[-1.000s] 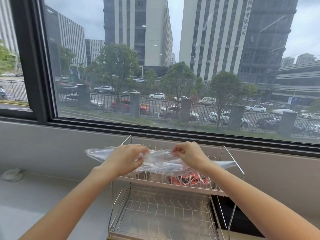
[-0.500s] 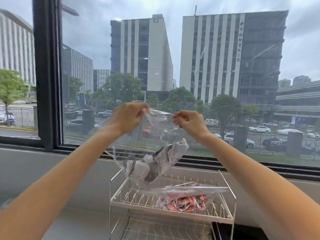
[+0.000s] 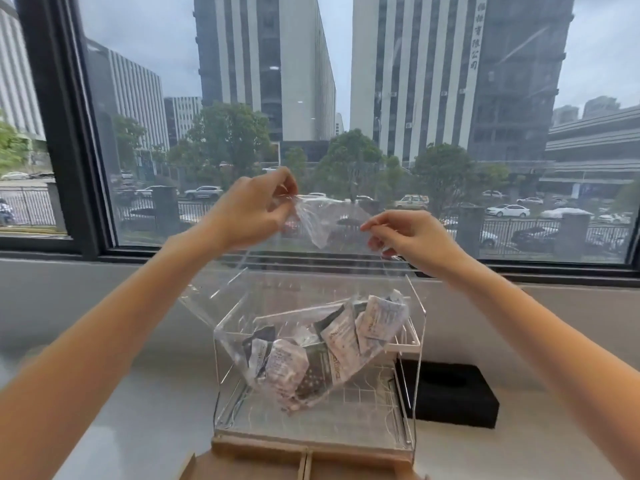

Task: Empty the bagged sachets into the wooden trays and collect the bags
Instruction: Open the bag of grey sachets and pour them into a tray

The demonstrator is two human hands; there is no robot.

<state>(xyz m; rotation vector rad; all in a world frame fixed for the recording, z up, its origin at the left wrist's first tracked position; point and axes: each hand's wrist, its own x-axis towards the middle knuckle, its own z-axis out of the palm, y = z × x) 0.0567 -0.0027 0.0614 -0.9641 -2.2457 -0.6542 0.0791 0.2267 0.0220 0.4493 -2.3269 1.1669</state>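
Note:
A clear plastic bag (image 3: 277,292) hangs in front of the window, with several white and dark sachets (image 3: 325,348) pooled in its bottom. My left hand (image 3: 256,209) pinches the bag's top edge at the left. My right hand (image 3: 408,233) pinches the top edge at the right, and the mouth stretches between them. The bag hangs in front of a two-tier wire rack (image 3: 417,344). Wooden trays (image 3: 304,455) show at the bottom edge, below the rack.
A black box (image 3: 450,393) sits on the pale counter right of the rack. Behind the rack the window sill (image 3: 104,282) and a dark window frame run across. The rack's upper tier is mostly hidden by the bag.
I lifted the bag off the rack's upper tier and raised it. My hands have since moved apart along its top edge, and the view has tilted down to show the wooden trays.

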